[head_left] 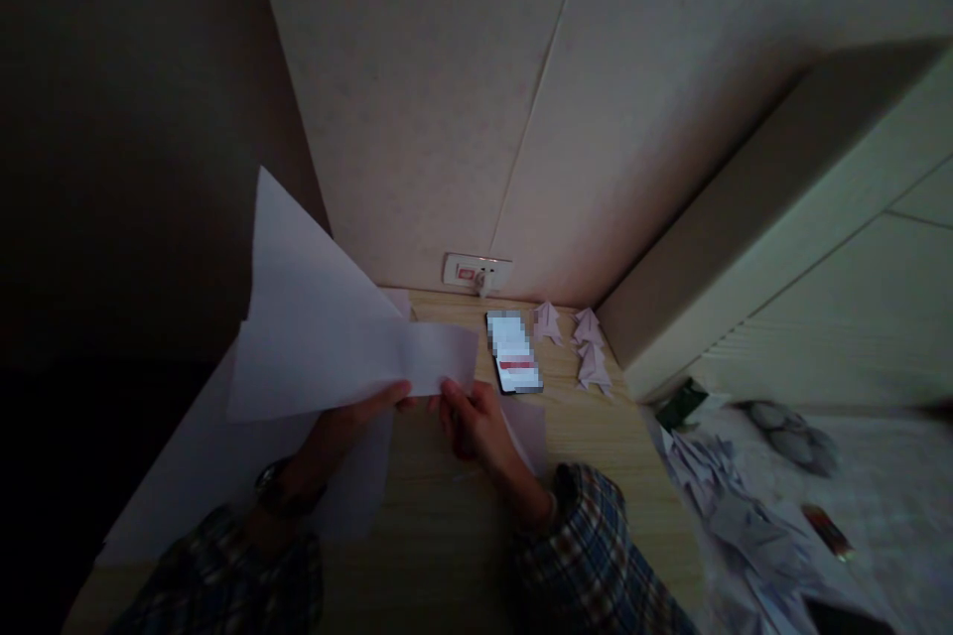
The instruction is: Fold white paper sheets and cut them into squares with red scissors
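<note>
A large white sheet of paper (320, 317) is held up over the table, with a narrower strip at its right end. My left hand (376, 404) is closed on the paper's lower edge, thumb on top. My right hand (480, 417) pinches the lower right corner of the strip. Something red (463, 444) shows under my right palm, mostly hidden, so its kind is unclear. More white sheets (208, 476) lie beneath my left forearm. A smaller piece of paper (530, 432) rests on the table behind my right wrist.
A lit phone (513, 352) lies beyond my right hand. Several folded paper figures (594, 367) sit at the table's right back corner. A plug fills part of the wall socket (460, 270). Right of the wooden table (596, 437), a pile of folded papers (745, 516) lies on a pale bed.
</note>
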The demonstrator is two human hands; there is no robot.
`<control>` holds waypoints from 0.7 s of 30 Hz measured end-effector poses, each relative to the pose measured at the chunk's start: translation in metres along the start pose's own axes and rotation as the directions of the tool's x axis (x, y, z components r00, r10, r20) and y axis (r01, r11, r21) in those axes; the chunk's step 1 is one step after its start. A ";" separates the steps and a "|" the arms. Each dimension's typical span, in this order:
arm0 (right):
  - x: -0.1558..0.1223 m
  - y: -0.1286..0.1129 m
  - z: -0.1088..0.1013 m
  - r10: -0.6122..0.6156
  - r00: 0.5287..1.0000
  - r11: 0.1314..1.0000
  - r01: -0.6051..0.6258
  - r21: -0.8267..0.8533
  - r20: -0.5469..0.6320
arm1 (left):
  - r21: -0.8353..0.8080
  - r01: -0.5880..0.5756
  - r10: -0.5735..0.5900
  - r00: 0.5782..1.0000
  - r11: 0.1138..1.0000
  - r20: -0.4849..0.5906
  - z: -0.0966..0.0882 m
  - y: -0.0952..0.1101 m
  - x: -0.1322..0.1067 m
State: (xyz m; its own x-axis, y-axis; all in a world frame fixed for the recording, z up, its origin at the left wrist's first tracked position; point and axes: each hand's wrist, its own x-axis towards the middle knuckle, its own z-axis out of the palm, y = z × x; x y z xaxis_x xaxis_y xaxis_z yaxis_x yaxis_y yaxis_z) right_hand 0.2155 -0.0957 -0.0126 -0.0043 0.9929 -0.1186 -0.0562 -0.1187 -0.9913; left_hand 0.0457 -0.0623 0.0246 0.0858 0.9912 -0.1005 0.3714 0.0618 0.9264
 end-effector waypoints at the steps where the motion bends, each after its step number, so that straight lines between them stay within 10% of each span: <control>1: 0.000 -0.001 0.000 -0.009 1.000 1.000 0.009 -0.006 0.009 | -0.031 0.022 -0.022 1.000 0.999 0.008 0.000 0.000 0.000; 21: -0.002 -0.006 0.002 -0.027 1.000 1.000 0.027 -0.016 -0.005 | -0.041 0.091 -0.085 0.988 0.995 0.130 0.001 0.008 0.000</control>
State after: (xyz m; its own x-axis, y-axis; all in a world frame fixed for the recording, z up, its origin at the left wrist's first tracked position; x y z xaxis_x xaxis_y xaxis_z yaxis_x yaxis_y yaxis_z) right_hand 0.2140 -0.0970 -0.0059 0.0024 0.9958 -0.0918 -0.0404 -0.0917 -0.9950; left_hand 0.0495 -0.0618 0.0319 0.1737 0.9587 -0.2254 0.3397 0.1565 0.9274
